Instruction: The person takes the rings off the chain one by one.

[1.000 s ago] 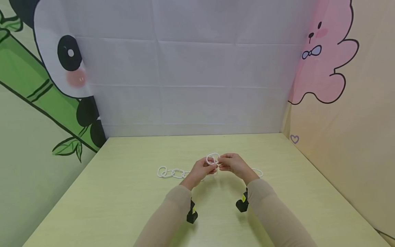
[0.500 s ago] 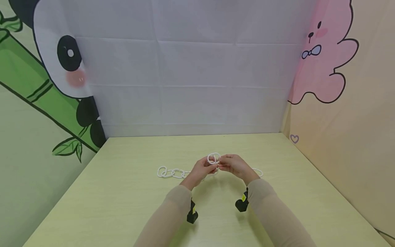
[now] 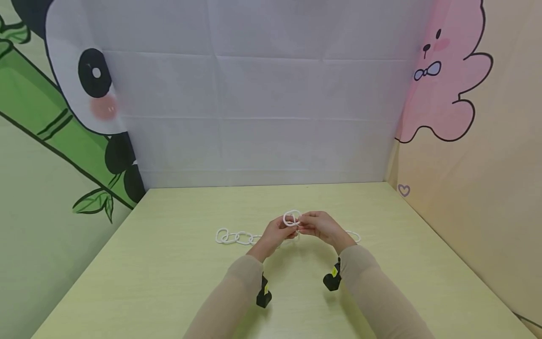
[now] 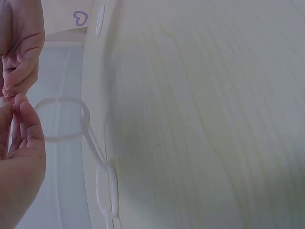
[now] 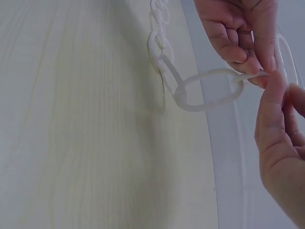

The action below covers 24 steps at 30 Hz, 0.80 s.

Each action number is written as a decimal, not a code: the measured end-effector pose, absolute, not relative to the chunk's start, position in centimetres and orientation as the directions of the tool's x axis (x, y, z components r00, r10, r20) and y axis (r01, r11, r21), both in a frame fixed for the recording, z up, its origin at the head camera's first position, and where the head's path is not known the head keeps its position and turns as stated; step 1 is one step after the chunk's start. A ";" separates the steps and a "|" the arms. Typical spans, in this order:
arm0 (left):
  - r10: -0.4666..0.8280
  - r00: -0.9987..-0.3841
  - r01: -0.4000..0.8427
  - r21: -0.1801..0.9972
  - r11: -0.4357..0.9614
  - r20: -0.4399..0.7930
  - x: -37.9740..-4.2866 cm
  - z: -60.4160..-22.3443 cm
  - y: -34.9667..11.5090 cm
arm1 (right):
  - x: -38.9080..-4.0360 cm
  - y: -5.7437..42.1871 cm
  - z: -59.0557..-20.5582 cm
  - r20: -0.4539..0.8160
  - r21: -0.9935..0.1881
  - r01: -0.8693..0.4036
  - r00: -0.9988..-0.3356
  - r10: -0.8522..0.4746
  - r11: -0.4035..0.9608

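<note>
In the head view both hands meet above the table. My left hand (image 3: 277, 234) pinches a white plastic chain link near the chain's raised end. Opposite it, my right hand (image 3: 325, 229) holds a white link (image 3: 292, 218) by the fingertips; the ring stands above the fingers. In the right wrist view, the chain's upper link (image 5: 209, 106) hangs from another link (image 5: 250, 76) that runs into the pinched fingers. A further ring (image 5: 287, 55) shows behind the fingertips. Where the held links meet is covered by fingers. The chain's lower part (image 3: 239, 238) lies on the table leftward.
A loose-looking white link (image 3: 354, 236) lies partly behind the right wrist. The pale wood-grain table (image 3: 169, 282) ends at a white cloth backdrop (image 3: 262, 141), with cartoon-printed walls at both sides. Black wrist cameras (image 3: 263, 296) hang below the sleeves.
The raised link shifts slightly right, then back left, between the fingertips. Both hands stay nearly in place, and the chain on the table lies as before.
</note>
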<state>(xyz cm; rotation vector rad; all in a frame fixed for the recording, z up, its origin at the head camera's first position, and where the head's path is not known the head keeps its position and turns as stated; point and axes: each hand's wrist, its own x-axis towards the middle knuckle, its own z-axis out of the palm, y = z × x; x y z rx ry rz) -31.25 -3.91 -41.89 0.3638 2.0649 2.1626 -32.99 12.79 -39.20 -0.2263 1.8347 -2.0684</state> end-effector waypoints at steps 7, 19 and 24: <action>0.226 -0.971 0.062 0.996 -0.058 0.074 -31.3 -41.9 -4.0 | -33.0 12.9 -38.4 -0.087 -0.990 0.124 -0.920 -0.383 -0.074; 0.229 -0.972 0.051 0.998 -0.033 0.057 -31.2 -41.7 -4.2 | -33.2 13.6 -36.8 -0.075 -0.994 0.097 -0.929 -0.362 -0.043; 0.213 -0.976 0.044 0.998 -0.040 0.051 -31.3 -41.8 -4.2 | -33.4 14.0 -35.9 -0.054 -0.996 0.074 -0.934 -0.354 -0.043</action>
